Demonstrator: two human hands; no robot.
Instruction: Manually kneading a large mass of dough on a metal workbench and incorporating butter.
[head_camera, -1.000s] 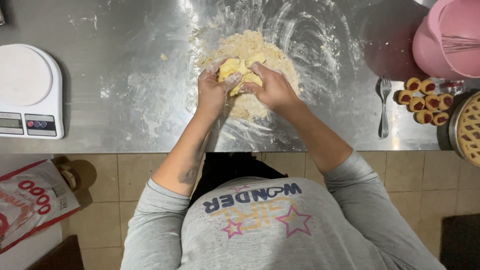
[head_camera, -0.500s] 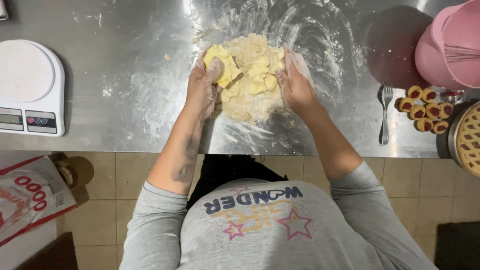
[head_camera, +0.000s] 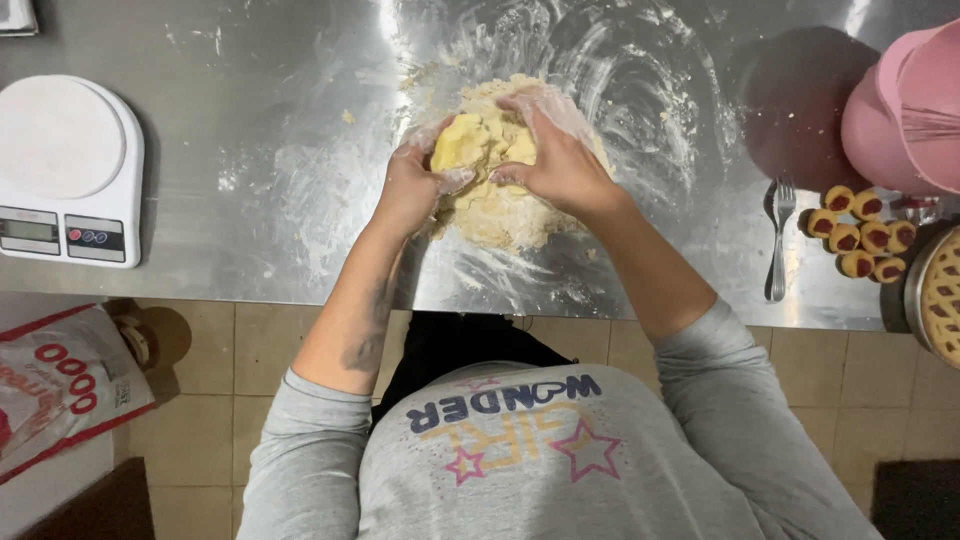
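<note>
Head view shows your left hand (head_camera: 412, 190) and right hand (head_camera: 558, 160) closed around a yellow lump of dough (head_camera: 480, 150), cupping it from both sides with fingers curled over it. That lump sits on top of a crumbly dough pile (head_camera: 500, 215) on the floured steel counter (head_camera: 250, 150). A white kitchen scale (head_camera: 68, 170) lies well apart to your left. To your right lie a fork (head_camera: 779, 240), 6 small jam pastries (head_camera: 860, 232), a pink bowl (head_camera: 905, 110) and a lattice tart (head_camera: 940, 295); nothing stands between them and your hands. Compared with 0.5 s ago, your hands have drawn together from the pile's edges onto the lump.
</note>
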